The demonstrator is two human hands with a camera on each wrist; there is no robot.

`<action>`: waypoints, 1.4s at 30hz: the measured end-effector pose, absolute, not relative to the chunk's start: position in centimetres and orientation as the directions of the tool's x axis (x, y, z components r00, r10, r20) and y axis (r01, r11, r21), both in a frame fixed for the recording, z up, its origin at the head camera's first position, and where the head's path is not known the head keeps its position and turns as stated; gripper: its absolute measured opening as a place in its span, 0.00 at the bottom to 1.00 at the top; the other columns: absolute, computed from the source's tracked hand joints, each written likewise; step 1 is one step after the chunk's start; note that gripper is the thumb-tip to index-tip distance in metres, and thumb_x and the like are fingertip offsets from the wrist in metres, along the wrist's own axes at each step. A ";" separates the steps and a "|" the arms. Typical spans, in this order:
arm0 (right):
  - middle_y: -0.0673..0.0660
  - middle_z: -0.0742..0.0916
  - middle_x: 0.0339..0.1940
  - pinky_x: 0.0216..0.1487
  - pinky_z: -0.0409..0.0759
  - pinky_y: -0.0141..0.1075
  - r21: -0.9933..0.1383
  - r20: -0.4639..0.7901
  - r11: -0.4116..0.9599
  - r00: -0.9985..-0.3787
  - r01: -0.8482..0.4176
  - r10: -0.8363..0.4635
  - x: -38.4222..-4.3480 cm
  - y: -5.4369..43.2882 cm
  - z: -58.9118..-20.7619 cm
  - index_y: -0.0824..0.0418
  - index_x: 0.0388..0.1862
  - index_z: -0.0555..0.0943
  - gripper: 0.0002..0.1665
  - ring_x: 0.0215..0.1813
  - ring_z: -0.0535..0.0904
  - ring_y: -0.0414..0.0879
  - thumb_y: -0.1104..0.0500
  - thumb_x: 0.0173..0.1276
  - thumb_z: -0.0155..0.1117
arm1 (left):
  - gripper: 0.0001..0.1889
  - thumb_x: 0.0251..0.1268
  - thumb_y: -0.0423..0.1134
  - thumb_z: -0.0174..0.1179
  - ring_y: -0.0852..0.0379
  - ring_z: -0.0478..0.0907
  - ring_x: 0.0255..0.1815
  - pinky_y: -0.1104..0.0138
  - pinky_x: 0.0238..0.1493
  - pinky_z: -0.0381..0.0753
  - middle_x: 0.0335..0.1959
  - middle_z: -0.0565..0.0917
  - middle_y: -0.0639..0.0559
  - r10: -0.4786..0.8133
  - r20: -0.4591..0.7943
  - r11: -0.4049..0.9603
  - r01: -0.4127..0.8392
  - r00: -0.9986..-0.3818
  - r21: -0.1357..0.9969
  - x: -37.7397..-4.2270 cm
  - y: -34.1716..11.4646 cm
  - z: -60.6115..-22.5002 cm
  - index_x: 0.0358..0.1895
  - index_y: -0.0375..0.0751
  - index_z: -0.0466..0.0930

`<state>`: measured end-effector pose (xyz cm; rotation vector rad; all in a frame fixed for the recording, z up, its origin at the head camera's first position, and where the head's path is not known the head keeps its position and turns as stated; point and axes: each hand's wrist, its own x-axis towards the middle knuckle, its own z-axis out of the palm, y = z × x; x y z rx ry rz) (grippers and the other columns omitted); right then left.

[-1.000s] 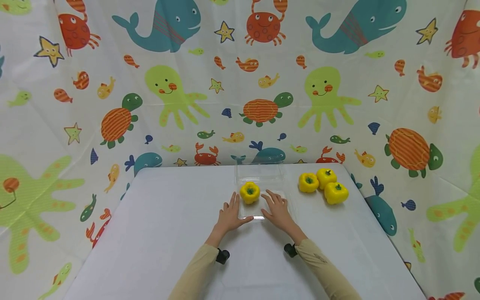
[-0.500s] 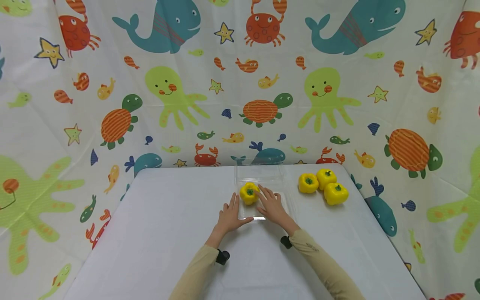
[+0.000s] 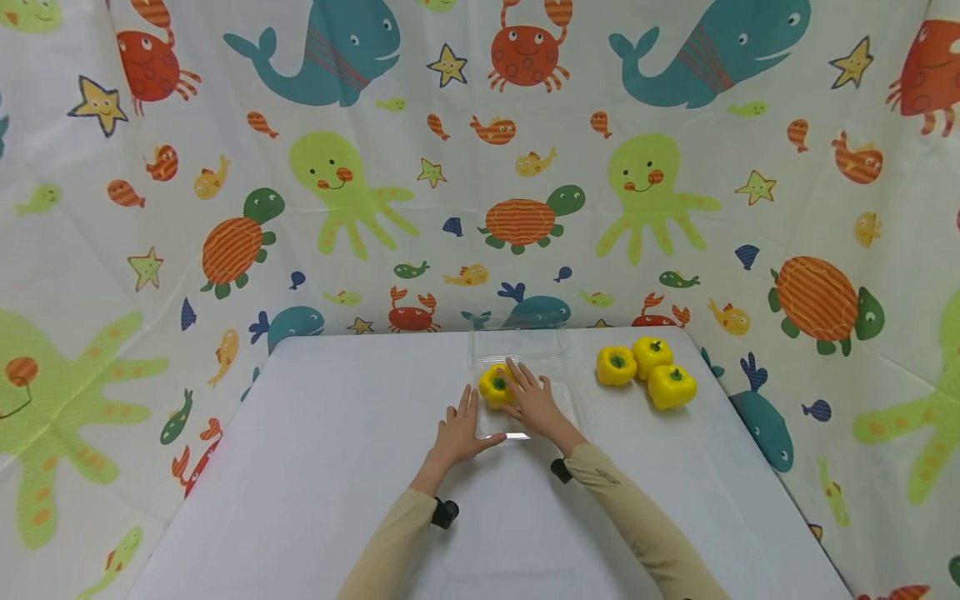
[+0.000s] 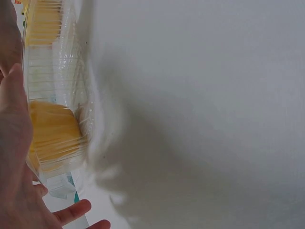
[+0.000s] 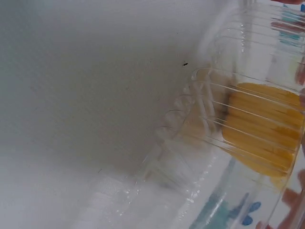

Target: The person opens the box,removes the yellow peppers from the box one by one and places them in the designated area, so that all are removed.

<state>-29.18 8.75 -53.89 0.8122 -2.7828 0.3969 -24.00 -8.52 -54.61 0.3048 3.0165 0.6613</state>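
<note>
A yellow bell pepper (image 3: 491, 387) sits in the left part of a clear plastic clamshell container (image 3: 517, 436), its stem facing up. My left hand (image 3: 456, 432) rests at the container's front left corner, fingers straight along the left side and thumb stretched along the front edge. From the right, my right hand (image 3: 538, 410) reaches in over the container with spread fingers, its fingertips on the pepper's right side and covering part of it. Through the ribbed clear wall (image 4: 43, 78) the pepper (image 4: 55, 131) shows in the left wrist view, and the pepper (image 5: 262, 129) shows in the right wrist view.
Behind the pepper the container's clear lid (image 3: 521, 343) lies folded back toward the table's far edge. Three more yellow bell peppers (image 3: 617, 367) stand grouped at the back right of the white table (image 3: 337, 433). A curtain (image 3: 450, 225) with sea animals hangs behind.
My right hand has moved left, from beside the pepper onto its right side. The pepper has shifted slightly left. My left hand has stayed in place.
</note>
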 end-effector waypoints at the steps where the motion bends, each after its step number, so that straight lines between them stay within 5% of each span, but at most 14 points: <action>1: 0.57 0.57 0.72 0.56 0.61 0.62 -0.195 0.278 0.812 -0.825 -0.551 -0.493 -29.3 8.7 -53.9 0.53 0.68 0.57 0.41 0.70 0.56 0.55 0.45 0.59 0.59 | 0.54 0.45 0.69 0.54 0.36 0.64 0.54 0.41 0.48 0.68 0.72 0.47 0.42 0.201 0.006 0.890 0.186 -0.979 0.416 -24.0 -8.5 -54.6 0.69 0.35 0.46; 21: 0.58 0.59 0.70 0.54 0.66 0.59 -0.226 0.104 0.863 -0.892 -0.452 -0.440 -30.7 9.0 -54.9 0.54 0.66 0.56 0.45 0.68 0.59 0.56 0.39 0.55 0.61 | 0.54 0.47 0.69 0.53 0.35 0.64 0.54 0.42 0.48 0.69 0.72 0.45 0.42 0.209 0.010 0.887 0.194 -0.978 0.418 -23.9 -8.6 -54.7 0.69 0.35 0.44; 35: 0.61 0.63 0.68 0.51 0.70 0.57 -0.269 0.214 0.831 -0.871 -0.487 -0.441 -30.9 8.5 -54.9 0.58 0.58 0.64 0.37 0.62 0.63 0.59 0.41 0.55 0.61 | 0.54 0.47 0.70 0.52 0.35 0.62 0.57 0.41 0.50 0.67 0.72 0.44 0.44 0.206 -0.012 0.890 0.182 -0.978 0.418 -24.1 -8.6 -55.0 0.70 0.37 0.43; 42: 0.58 0.63 0.69 0.49 0.73 0.52 -0.231 0.240 0.822 -0.850 -0.520 -0.470 -30.8 8.0 -54.4 0.61 0.61 0.61 0.42 0.62 0.65 0.56 0.43 0.53 0.64 | 0.54 0.46 0.71 0.52 0.36 0.63 0.55 0.42 0.48 0.69 0.72 0.45 0.43 0.204 -0.006 0.894 0.183 -0.979 0.409 -24.2 -8.6 -55.1 0.70 0.37 0.44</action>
